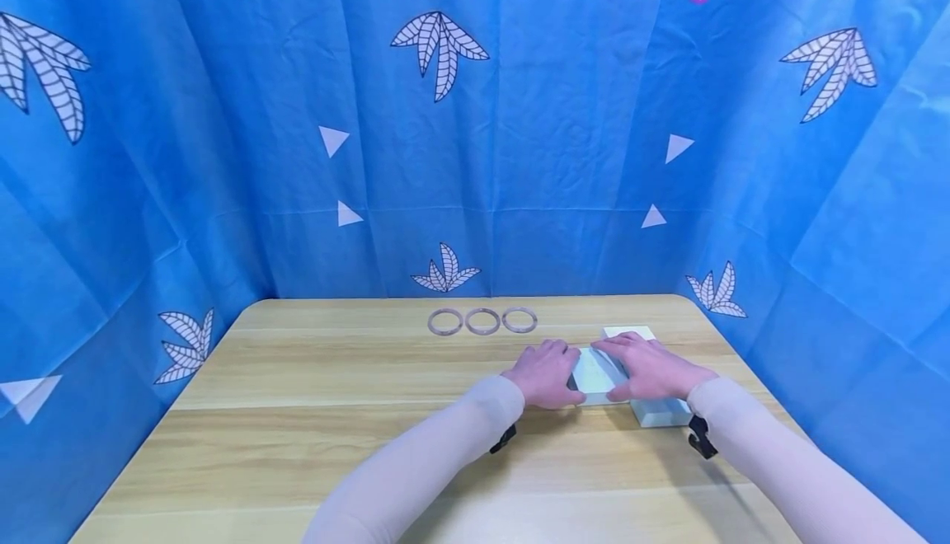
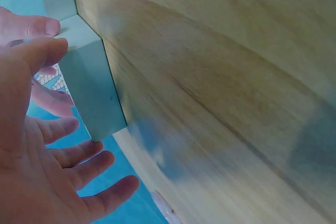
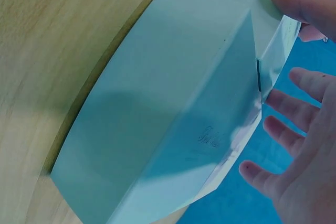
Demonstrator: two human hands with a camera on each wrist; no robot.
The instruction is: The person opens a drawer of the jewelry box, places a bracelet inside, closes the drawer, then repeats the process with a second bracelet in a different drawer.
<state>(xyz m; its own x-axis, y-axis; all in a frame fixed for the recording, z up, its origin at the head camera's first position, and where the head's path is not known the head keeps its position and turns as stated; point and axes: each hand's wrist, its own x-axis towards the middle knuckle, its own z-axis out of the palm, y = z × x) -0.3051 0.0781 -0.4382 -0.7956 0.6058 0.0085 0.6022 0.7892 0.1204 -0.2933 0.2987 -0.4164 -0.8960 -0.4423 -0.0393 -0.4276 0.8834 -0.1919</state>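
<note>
A pale green box lies on the table between the two hands. The left hand spans its left end, thumb at the near side and fingers toward the far side. The right hand holds the box's right part, its thumb on the near face and fingertips by the far edge. A second, larger pale green box stands just to the right, partly hidden beneath the right hand and wrist. Faint lettering marks this larger box in the right wrist view. In the left wrist view the smaller box shows its end face.
Three thin purplish rings lie in a row near the far edge of the wooden table. A blue patterned curtain hangs behind the table and along both sides.
</note>
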